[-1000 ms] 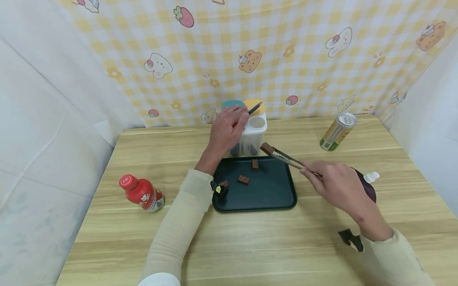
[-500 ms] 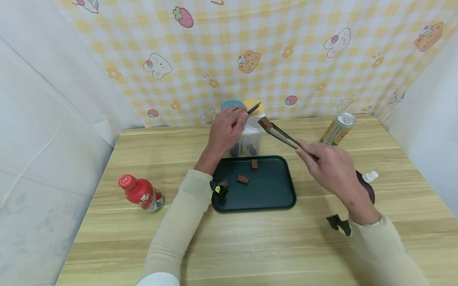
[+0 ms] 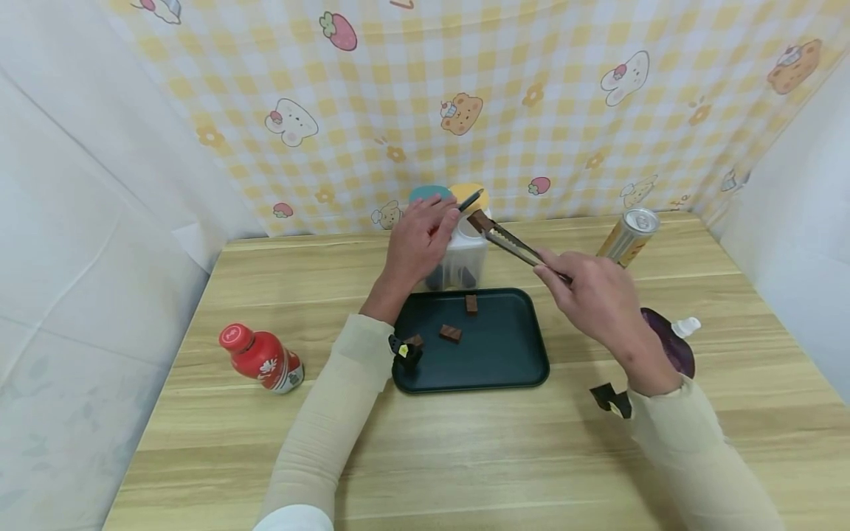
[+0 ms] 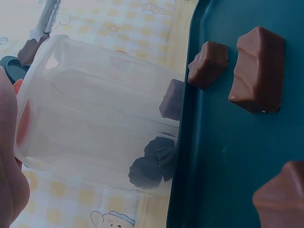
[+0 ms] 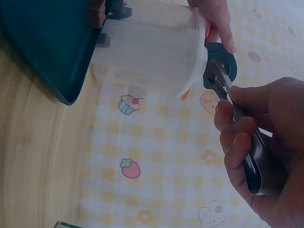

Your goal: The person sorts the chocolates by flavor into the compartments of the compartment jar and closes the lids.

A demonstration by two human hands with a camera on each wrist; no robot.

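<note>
Head view, left to right: red bottle [image 3: 265, 359] with red cap stands on the wood-grain table [image 3: 451, 472], well apart from the rest. Left hand [image 3: 420, 234] lies over the top of the translucent container [image 3: 466, 262], fingers laid out across the teal lid [image 3: 427, 192], index finger at the raised dark green lid [image 5: 230, 59]; not clenched. Yellow lid [image 3: 468, 195] sits to the right of the teal one. Container holds dark pieces [image 4: 146, 172] at the bottom, seen through the wall in left wrist view.

Dark green tray [image 3: 498, 354] sits in front of the container. Three chocolate pieces on it: left one [image 3: 416, 341] partly hidden by the black strap [image 3: 408, 357] at the left cuff, middle one [image 3: 450, 333], right one [image 3: 471, 304] near the back rim.

Fourth chocolate [image 3: 479, 220] is clamped in the tip of the metal tongs [image 3: 514, 245], up at the container's uncovered round opening, above the rim. Right hand [image 3: 591, 295] grasps the tongs, thumb and fingers wrapped round the handle.

Behind that hand: can [image 3: 629, 237] standing toward the back, dark purple pouch [image 3: 674, 346] with white cap, partly covered by hand and wrist
</note>
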